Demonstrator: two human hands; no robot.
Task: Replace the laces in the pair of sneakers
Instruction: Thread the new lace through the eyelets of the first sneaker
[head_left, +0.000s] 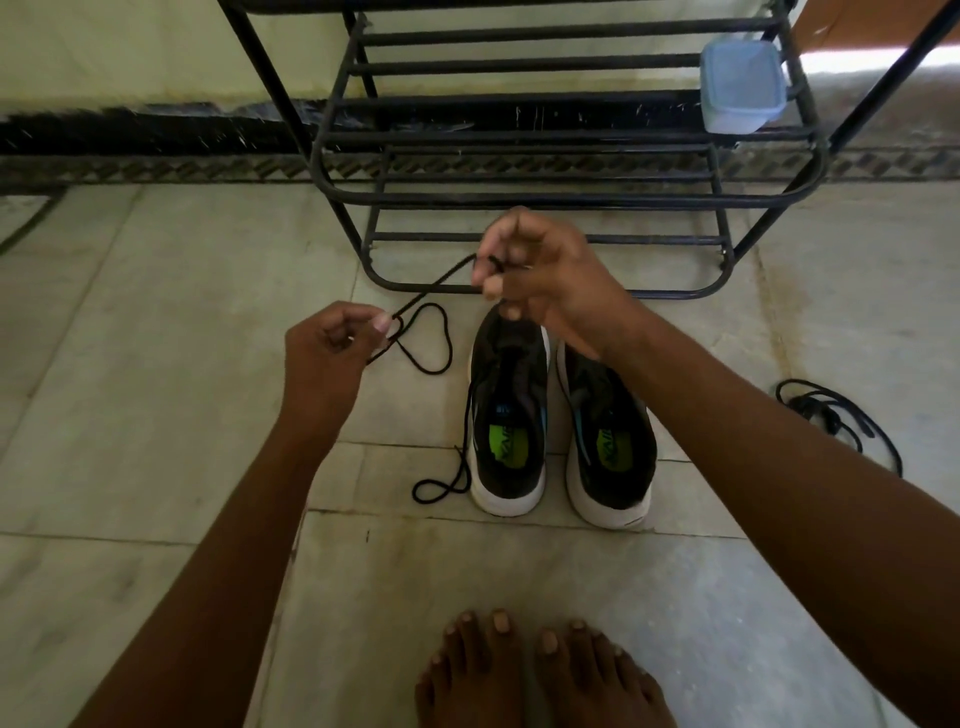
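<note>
I look down at a pale tiled floor with a black metal shoe rack against the wall. Two dark sneakers with white soles stand side by side in front of the rack. My left hand and right hand each pinch a black lace, stretched between them above the floor, left of the shoes. Another lace lies loose, well to the right.

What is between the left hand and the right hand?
A taut black lace runs from left hand to right hand, seen in the head view.
</note>
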